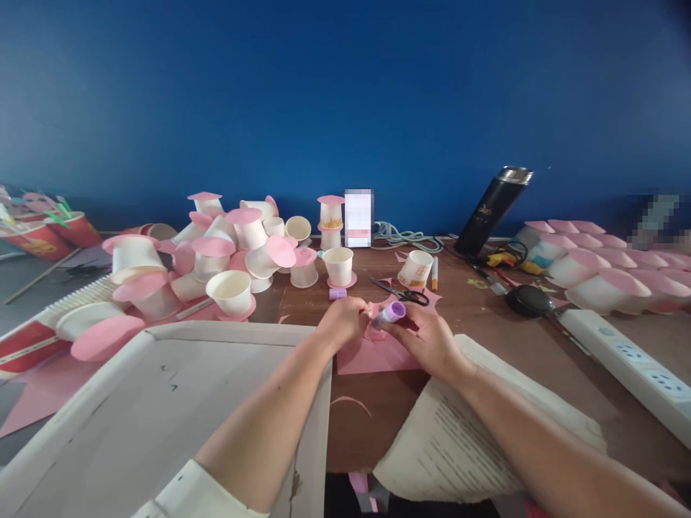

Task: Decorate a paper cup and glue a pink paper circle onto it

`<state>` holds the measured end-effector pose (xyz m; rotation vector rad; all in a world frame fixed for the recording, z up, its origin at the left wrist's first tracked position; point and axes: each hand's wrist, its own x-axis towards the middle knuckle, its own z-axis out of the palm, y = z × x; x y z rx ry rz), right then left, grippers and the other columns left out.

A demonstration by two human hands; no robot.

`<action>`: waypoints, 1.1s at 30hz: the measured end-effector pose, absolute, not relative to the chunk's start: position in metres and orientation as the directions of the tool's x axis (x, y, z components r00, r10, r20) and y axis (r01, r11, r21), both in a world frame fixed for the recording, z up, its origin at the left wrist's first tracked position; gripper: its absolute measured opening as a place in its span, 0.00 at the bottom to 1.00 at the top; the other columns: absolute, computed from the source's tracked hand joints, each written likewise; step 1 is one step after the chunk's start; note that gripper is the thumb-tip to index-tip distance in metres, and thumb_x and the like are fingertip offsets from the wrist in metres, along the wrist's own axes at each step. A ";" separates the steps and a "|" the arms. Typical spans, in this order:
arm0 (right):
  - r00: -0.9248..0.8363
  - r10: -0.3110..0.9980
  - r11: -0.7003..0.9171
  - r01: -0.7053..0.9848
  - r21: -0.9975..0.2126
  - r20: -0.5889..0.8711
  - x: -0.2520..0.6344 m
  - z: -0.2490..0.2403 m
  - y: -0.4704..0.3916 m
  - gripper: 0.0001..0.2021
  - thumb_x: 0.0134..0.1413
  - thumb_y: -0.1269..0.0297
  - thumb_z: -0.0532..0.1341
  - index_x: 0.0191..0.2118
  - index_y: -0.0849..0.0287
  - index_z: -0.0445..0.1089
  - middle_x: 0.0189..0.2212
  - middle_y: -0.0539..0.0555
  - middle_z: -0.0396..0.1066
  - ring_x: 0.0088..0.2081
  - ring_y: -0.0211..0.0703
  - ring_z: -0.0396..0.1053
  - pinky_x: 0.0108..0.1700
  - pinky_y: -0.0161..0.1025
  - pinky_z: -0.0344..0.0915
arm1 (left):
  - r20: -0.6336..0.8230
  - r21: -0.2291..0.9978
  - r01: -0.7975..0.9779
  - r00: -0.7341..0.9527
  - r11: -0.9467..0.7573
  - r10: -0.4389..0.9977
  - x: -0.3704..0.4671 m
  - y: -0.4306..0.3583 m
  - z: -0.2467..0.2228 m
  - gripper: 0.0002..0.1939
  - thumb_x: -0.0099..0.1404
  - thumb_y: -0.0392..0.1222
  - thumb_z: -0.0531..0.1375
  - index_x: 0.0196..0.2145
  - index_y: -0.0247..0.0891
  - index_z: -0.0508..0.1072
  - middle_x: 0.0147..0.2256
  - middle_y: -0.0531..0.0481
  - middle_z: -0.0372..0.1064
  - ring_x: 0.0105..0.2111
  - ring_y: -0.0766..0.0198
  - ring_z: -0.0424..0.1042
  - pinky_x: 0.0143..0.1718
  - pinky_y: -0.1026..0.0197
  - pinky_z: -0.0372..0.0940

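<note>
My right hand (pixel 429 337) is closed around a purple glue stick (pixel 391 313), which tilts with its open end up. My left hand (pixel 345 321) is closed beside it, its fingertips pinching a small pink piece (pixel 372 331). Under both hands lies a pink paper sheet (pixel 372 360) on the brown table. A purple cap (pixel 337 294) stands just behind my left hand. Black-handled scissors (pixel 413 296) rest behind my right hand, near a white cup (pixel 415 267). Another white cup (pixel 339 266) stands on a pink disc.
Several paper cups with pink discs (pixel 211 248) crowd the left; more (pixel 604 288) stand at the right. A grey tray (pixel 216 331) occupies the front left. A black flask (pixel 491 208), a phone (pixel 359 218), a power strip (pixel 626 367) and a printed paper (pixel 448 446) are around.
</note>
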<state>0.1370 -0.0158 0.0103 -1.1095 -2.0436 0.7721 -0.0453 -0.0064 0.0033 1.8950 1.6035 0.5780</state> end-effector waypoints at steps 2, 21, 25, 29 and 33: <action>-0.421 0.864 0.475 0.501 -0.723 0.276 0.135 0.010 -0.016 0.13 0.55 0.55 0.59 0.43 0.54 0.72 0.36 0.52 0.74 0.39 0.46 0.71 0.42 0.38 0.64 | -0.040 0.705 0.701 0.194 -0.110 0.980 -0.045 -0.007 0.003 0.18 0.61 0.47 0.48 0.19 0.37 0.66 0.22 0.49 0.69 0.22 0.65 0.64 0.25 0.63 0.53; -0.403 0.864 0.485 0.515 -0.706 0.300 0.138 0.009 -0.012 0.11 0.56 0.57 0.58 0.40 0.56 0.72 0.38 0.53 0.74 0.41 0.47 0.71 0.43 0.37 0.63 | -0.016 0.693 0.713 0.161 -0.105 0.987 -0.045 -0.009 0.004 0.16 0.59 0.46 0.51 0.19 0.36 0.67 0.21 0.49 0.67 0.21 0.65 0.63 0.23 0.63 0.52; -0.441 0.856 0.479 0.481 -0.734 0.270 0.139 0.013 -0.013 0.12 0.56 0.57 0.59 0.41 0.57 0.72 0.38 0.53 0.74 0.39 0.46 0.71 0.43 0.38 0.64 | 0.002 0.676 0.726 0.170 -0.126 0.985 -0.045 -0.008 0.005 0.14 0.57 0.41 0.51 0.18 0.37 0.65 0.21 0.49 0.68 0.22 0.65 0.63 0.24 0.63 0.53; -0.376 0.874 0.459 0.432 -0.776 0.308 0.141 0.015 -0.015 0.13 0.56 0.58 0.59 0.45 0.56 0.70 0.41 0.52 0.74 0.44 0.46 0.71 0.47 0.38 0.64 | -0.045 0.670 0.737 0.166 -0.094 0.985 -0.045 -0.007 0.007 0.12 0.56 0.38 0.50 0.17 0.37 0.66 0.22 0.48 0.69 0.23 0.64 0.65 0.27 0.62 0.55; -0.421 0.856 0.482 0.443 -0.756 0.299 0.141 0.011 -0.013 0.11 0.56 0.59 0.59 0.44 0.56 0.70 0.39 0.52 0.74 0.41 0.45 0.71 0.44 0.37 0.64 | -0.030 0.670 0.734 0.175 -0.110 0.984 -0.046 -0.007 0.005 0.13 0.57 0.40 0.50 0.17 0.37 0.66 0.22 0.48 0.69 0.23 0.64 0.65 0.26 0.63 0.54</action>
